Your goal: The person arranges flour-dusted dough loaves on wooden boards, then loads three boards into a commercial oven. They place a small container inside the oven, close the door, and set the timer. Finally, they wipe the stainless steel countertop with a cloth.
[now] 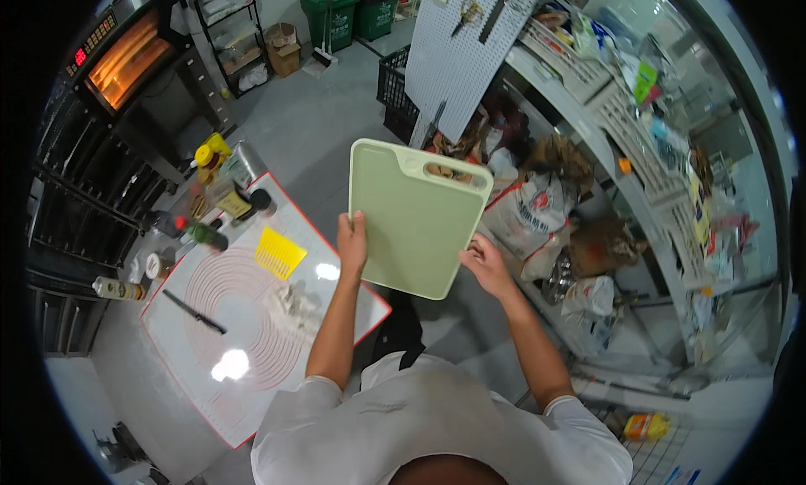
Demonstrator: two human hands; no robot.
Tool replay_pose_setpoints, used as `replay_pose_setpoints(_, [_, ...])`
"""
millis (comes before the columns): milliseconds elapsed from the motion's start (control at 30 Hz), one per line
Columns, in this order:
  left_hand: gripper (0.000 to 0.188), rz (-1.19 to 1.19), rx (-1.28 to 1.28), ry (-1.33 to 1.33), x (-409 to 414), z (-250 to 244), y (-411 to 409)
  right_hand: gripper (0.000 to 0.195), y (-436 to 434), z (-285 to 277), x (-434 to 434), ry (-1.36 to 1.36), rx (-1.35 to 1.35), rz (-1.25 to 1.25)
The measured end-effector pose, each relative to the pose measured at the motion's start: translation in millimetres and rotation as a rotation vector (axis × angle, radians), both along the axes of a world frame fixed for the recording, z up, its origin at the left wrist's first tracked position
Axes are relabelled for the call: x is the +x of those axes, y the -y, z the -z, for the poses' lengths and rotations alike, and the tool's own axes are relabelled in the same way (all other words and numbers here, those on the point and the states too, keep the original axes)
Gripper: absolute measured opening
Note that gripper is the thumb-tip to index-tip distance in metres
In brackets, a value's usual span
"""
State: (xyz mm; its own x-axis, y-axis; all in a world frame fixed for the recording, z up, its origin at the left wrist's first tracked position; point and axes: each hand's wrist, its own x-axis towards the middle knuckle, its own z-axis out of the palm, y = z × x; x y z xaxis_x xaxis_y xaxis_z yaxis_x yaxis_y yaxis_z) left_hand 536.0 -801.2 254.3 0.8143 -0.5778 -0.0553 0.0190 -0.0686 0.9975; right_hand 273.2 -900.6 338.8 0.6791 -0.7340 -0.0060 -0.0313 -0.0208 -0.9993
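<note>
A pale green cutting board [419,224] with a cream rim and a slotted handle is held up over the floor between both hands. On its left edge, my left hand [352,243] grips with the thumb on the front face. My right hand [483,258] holds the lower right edge, fingers curled against the rim. Left of the board, a silicone pastry mat [233,416] with a red border covers part of a worktop. On the mat lie a black-handled knife [195,312], a yellow comb-edged scraper [279,252] and a whitish heap [295,307], perhaps flour.
Bottles and jars [204,233] crowd the worktop's far edge. A lit oven [129,60] stands at the upper left. Shelving [630,170] with bags and packages runs along the right, beside a pegboard [463,63] with hanging tools. A black crate [395,85] sits behind the board.
</note>
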Motion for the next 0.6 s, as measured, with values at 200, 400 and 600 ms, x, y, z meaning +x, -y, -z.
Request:
replay_pose_setpoints(200, [0.050, 0.117, 0.131, 0.176, 115, 46, 145, 0.017, 170, 10, 110, -0.270, 0.166, -0.257])
replay_pose_setpoints(400, [0.058, 0.056, 0.133, 0.194, 154, 26, 183, 0.014, 368, 113, 234, -0.235, 0.104, -0.147])
replay_pose_setpoints(600, [0.051, 0.011, 0.329, -0.129, 70, 73, 120, 0.023, 544, 210, 312, -0.366, -0.253, 0.148])
